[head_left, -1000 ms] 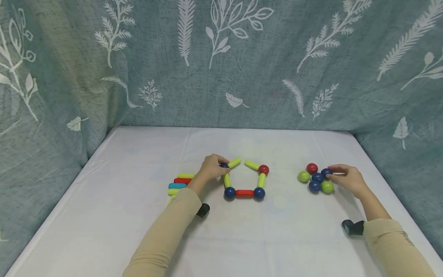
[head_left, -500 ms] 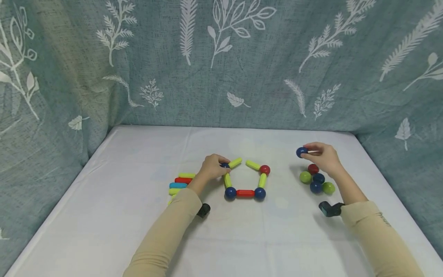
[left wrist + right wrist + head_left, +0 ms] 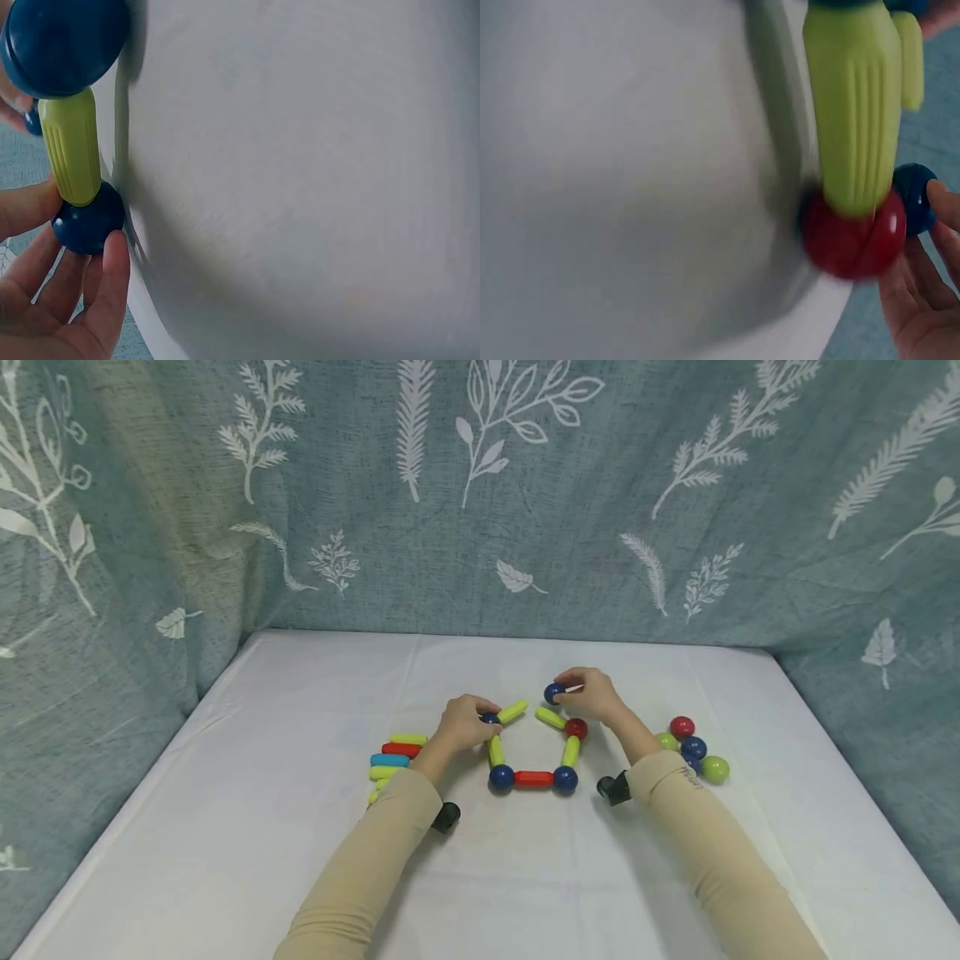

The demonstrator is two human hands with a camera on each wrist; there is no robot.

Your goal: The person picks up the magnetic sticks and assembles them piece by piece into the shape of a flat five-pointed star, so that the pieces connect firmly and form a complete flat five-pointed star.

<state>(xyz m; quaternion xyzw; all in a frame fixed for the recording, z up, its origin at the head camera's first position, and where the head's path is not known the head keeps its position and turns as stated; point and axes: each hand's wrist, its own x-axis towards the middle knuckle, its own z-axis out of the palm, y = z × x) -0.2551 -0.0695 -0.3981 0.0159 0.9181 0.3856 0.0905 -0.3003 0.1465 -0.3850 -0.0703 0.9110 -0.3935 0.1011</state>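
Note:
A frame of rods and balls lies on the white table: a red rod (image 3: 534,780) between two blue balls at the near side, yellow-green rods (image 3: 571,751) up both sides, a red ball (image 3: 576,728) at the right corner. At the left corner, my left hand (image 3: 459,725) grips a blue ball (image 3: 84,225) between thumb and fingers. Two yellow-green rods slant toward each other at the far side, with a gap between their tips. Just beyond the right one, my right hand (image 3: 597,696) pinches another blue ball (image 3: 553,693), apart from the rods.
Left of the frame lies a row of loose rods, including a blue rod (image 3: 389,761) and a red rod (image 3: 402,749), partly behind my left arm. Loose balls, among them a green ball (image 3: 716,769) and a red ball (image 3: 682,727), lie to the right, partly behind my right sleeve.
My right hand has lifted a blue ball from the group at the right and carried it left to the frame's far side. The left hand stays on its ball.

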